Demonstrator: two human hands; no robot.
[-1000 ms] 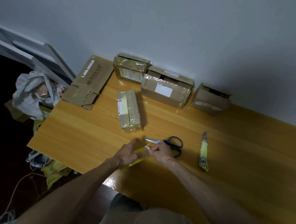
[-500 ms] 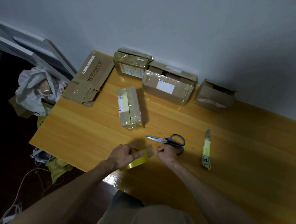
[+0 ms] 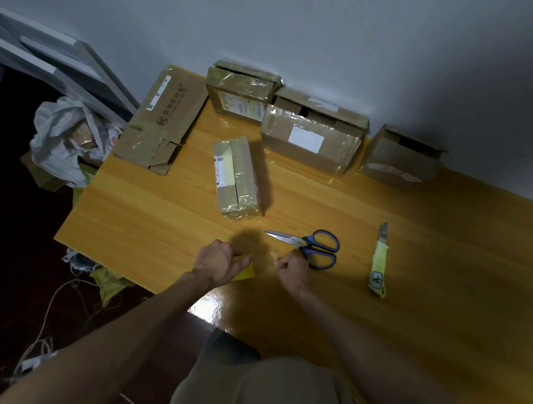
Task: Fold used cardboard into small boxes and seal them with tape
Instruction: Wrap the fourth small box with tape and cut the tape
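Right fingers [image 3: 282,262] are curled tight, pinching what I take to be the loose tape end. The strip itself is too clear to really make out. Left fingers [image 3: 241,259] are wrapped round the yellow tape roll [image 3: 246,274], held low over the bench [image 3: 440,290] near the person's edge. So the left hand [image 3: 219,261] anchors and the right hand [image 3: 292,272] pulls.

My two cents on doing this bit well: draw the strip straight and taut so it doesn't fold back on itself, and let the roll turn inside the grip rather than choking it. Pull enough to lap past a seam.

The scissors [image 3: 312,245] lie just beside the right hand, blades closed, so the cut is an easy reach. The utility knife [image 3: 379,261] is further right. The small taped box [image 3: 237,178] sits just beyond the hands, and the flattened cardboard [image 3: 164,120] waits at the far left corner, not yet folded.
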